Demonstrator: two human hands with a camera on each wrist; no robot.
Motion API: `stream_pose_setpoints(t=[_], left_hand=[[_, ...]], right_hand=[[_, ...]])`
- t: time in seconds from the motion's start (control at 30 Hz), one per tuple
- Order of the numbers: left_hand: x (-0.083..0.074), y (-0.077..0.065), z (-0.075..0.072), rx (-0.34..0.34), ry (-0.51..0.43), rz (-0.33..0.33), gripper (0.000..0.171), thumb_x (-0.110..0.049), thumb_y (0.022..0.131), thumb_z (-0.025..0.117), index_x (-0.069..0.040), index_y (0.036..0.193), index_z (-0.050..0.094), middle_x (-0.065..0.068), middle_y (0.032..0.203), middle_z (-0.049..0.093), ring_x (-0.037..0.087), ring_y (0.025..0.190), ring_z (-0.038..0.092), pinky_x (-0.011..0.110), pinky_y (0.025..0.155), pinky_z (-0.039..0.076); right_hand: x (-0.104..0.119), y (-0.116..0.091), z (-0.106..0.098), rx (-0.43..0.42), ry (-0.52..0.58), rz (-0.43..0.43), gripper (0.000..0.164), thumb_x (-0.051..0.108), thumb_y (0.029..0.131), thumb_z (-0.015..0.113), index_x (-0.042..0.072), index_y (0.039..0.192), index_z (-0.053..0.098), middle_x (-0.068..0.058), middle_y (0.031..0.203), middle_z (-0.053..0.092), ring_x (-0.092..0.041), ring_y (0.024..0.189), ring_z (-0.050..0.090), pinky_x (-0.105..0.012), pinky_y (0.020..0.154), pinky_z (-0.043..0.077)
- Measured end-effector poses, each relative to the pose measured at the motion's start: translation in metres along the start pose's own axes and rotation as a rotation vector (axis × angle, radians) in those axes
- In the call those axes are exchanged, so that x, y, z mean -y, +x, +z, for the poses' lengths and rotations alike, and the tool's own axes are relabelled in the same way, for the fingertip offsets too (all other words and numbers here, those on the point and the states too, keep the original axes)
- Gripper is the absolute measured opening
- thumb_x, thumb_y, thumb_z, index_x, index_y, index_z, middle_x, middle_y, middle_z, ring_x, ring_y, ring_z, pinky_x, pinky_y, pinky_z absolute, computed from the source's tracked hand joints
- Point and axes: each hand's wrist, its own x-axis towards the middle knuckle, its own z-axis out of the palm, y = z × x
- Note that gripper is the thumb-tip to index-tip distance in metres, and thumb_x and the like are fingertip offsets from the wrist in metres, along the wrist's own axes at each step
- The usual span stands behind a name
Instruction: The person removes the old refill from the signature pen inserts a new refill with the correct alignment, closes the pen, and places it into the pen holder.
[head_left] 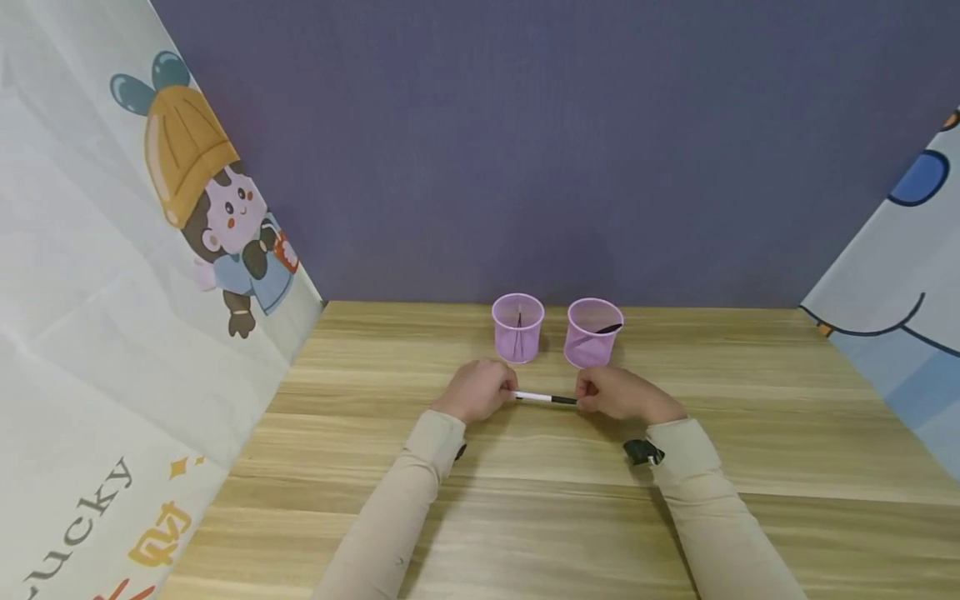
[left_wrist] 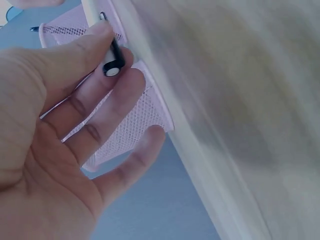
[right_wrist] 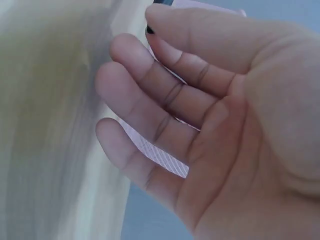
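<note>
A slim white-and-black pen [head_left: 534, 397] is held level just in front of two pink mesh cups. My left hand [head_left: 476, 392] pinches its left end between thumb and index finger. In the left wrist view, a black clip and a white-dotted tip show on the pen [left_wrist: 114, 61], while the other fingers are loosely bent. The black right end is pinched by my right hand [head_left: 618, 393]. In the right wrist view, only a dark bit of the pen shows at the thumb and index finger of the right hand [right_wrist: 200, 100].
The left pink mesh cup [head_left: 507, 340] has thin dark lines inside, too small to identify. A black-ended pen [head_left: 609, 329] leans in the right pink mesh cup [head_left: 581, 346]. Behind the wooden table [head_left: 540, 517] rises a dark panel [head_left: 480, 150]; a printed sheet [head_left: 112, 333] hangs at left.
</note>
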Motion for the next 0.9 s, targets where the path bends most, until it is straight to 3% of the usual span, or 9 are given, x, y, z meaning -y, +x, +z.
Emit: stream_pose_setpoints(t=[0.27,0.43,0.67,0.9], left_hand=[[-0.002,-0.003,-0.011,-0.062,-0.021,0.001,0.005,-0.021,0.092,0.075,-0.019,0.096,0.079,-0.005,0.094,0.078,0.015,0.089,0.071,0.035,0.084,0.057],[-0.002,-0.004,-0.019,-0.106,-0.022,0.001,0.006,-0.023,0.093,0.075,-0.020,0.096,0.079,-0.004,0.095,0.076,0.015,0.088,0.071,0.036,0.083,0.057],[-0.004,-0.006,-0.029,-0.146,-0.046,0.017,0.010,-0.022,0.093,0.074,-0.017,0.100,0.079,-0.004,0.095,0.076,0.015,0.088,0.070,0.036,0.083,0.057],[-0.004,-0.007,-0.033,-0.170,-0.053,0.028,0.010,-0.024,0.093,0.074,-0.018,0.100,0.079,-0.005,0.096,0.076,0.013,0.088,0.070,0.036,0.084,0.058]], right_hand=[[-0.002,-0.004,-0.012,-0.014,0.074,-0.084,0.012,0.006,0.096,0.065,0.004,0.085,0.068,0.003,0.072,0.059,-0.005,0.065,0.050,-0.024,0.062,0.044],[0.003,-0.006,-0.019,-0.025,0.124,-0.078,0.018,0.004,0.101,0.057,0.000,0.087,0.068,0.001,0.069,0.058,-0.005,0.062,0.050,-0.023,0.058,0.044],[0.008,-0.007,-0.022,-0.112,0.035,-0.052,0.018,0.008,0.101,0.060,0.008,0.086,0.069,0.005,0.071,0.060,-0.006,0.065,0.053,-0.024,0.062,0.045],[0.011,-0.009,-0.028,-0.122,0.013,-0.040,0.017,0.014,0.101,0.062,0.011,0.087,0.072,0.005,0.075,0.064,-0.007,0.069,0.056,-0.026,0.064,0.047]])
